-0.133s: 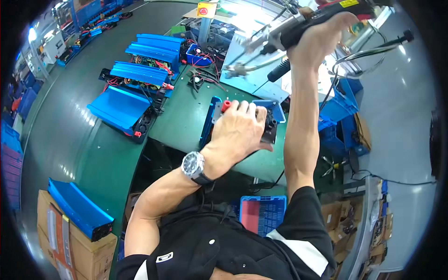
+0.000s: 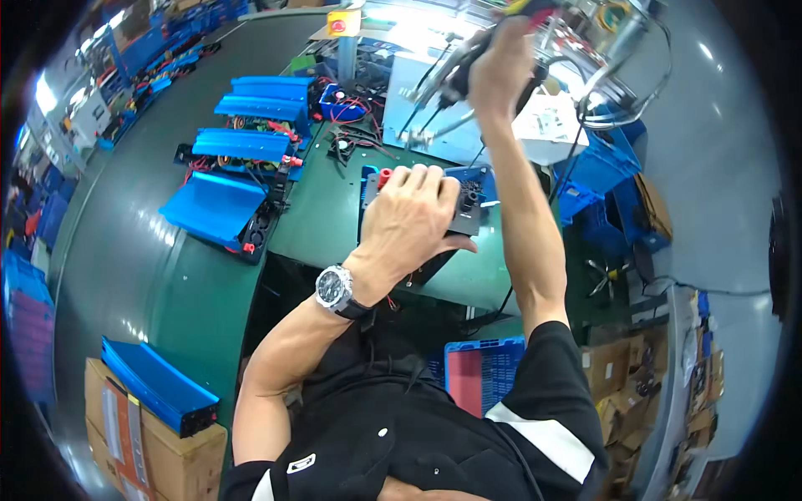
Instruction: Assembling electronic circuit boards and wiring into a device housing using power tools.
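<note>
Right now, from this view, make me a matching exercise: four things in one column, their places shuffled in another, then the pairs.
Things
1. Left hand
2. Right hand
3. Wristwatch
4. Lower-left blue panel

Places
A. Strapped on the left wrist
B. Lying on a cardboard box
C. Laid over the dark unit at the green bench
D. Raised at the upper right, around a dark tool

Pairs
1-C, 2-D, 3-A, 4-B
</note>
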Motion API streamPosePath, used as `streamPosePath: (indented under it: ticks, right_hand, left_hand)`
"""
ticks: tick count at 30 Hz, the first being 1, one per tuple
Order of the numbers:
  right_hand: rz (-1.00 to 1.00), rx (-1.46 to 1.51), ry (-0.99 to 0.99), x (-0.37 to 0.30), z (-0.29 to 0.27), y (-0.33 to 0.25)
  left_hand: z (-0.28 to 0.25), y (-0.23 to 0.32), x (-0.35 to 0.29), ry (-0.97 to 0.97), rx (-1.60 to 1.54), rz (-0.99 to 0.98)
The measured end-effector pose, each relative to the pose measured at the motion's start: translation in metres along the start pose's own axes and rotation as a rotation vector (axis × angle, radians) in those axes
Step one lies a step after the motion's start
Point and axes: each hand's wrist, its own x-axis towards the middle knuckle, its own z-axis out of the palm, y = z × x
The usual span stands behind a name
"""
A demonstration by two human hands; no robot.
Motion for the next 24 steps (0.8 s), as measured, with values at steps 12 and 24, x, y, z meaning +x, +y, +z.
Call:
streamPosePath:
  ticks: [12,24]
  right_hand:
    - [0.520,0.397,-0.526,-0.221,-0.139,-0.027]
    - [1.039,0.574,-0.667,-0.218,-0.150,-0.034]
  left_hand:
    - [-0.008,-0.035,0.032,-0.002,-0.052,-0.176]
    - [0.020,-0.056,-0.088,0.324,-0.206,-0.309]
